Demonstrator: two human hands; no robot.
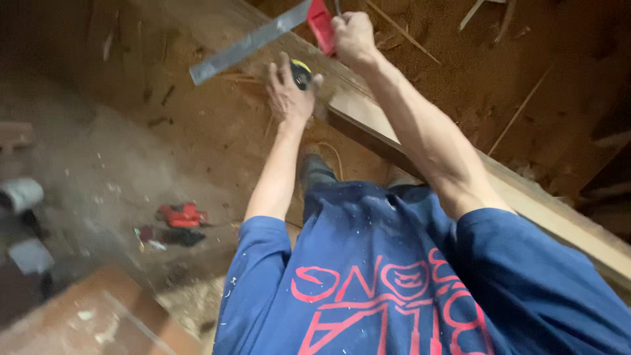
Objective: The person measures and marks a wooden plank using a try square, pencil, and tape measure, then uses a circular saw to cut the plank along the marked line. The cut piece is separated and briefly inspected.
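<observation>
The square lay across the plank, blade pointing left off its near edge. Right hand gripped its red handle; left hand clasped a tape measure just below.

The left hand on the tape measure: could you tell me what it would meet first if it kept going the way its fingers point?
Probably the metal blade of the square, which crosses just beyond the left hand over the wooden board; depth is unclear, so it might pass beneath.
</observation>
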